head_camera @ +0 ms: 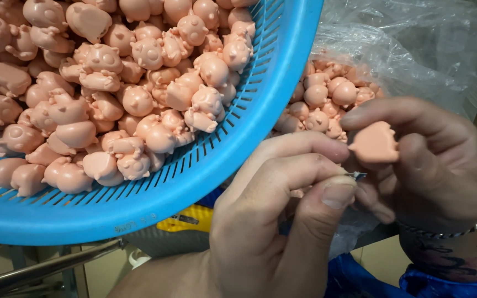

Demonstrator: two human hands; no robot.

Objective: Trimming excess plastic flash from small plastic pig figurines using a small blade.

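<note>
One figurine, one blade, in hand.
My right hand [415, 160] pinches one pink pig figurine [375, 144]; left hand [282, 215] grips one small blade [355, 175]; blue basket [211, 171] of dozens at 10 o'clock.

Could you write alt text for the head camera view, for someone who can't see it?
The right hand holds a pink pig figurine while the left hand pinches a small blade beside it. A blue slotted basket and a clear plastic bag hold more figurines.

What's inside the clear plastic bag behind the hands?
The clear plastic bag holds more pink figurines, like those heaped in the blue basket. The hands and basket rim cover the bag's lower part, so how far the pile goes can't be seen.
</note>
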